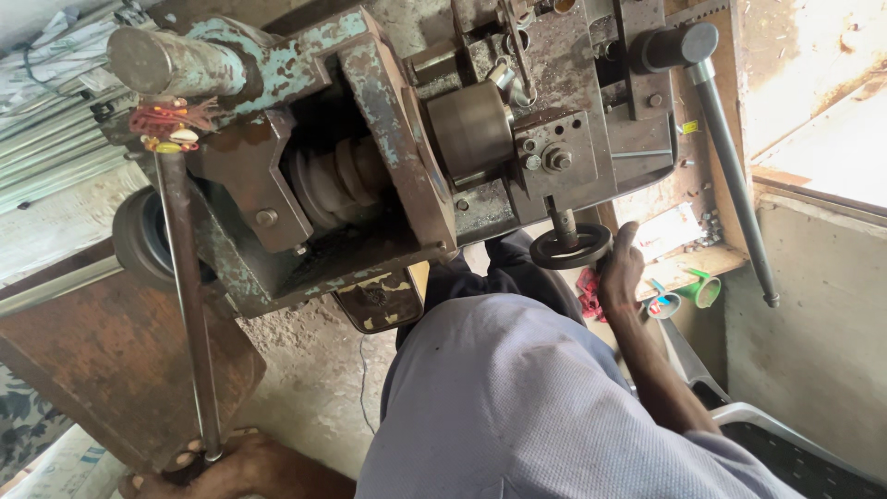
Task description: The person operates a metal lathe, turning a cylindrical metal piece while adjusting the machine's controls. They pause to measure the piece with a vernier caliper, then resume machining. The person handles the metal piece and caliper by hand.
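Left hand (226,467) grasping the long steel rod (189,305), right hand (621,273) gripping the handwheel (571,247) of an old lathe (370,139) (work apparently midway)

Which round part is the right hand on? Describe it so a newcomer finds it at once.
Start at the big rusty, blue-green machine filling the upper middle of the view. Below its grey metal block a short shaft hangs down to a small black handwheel, where the right hand rests. Unlike the long levers nearby, it is a flat dark ring.
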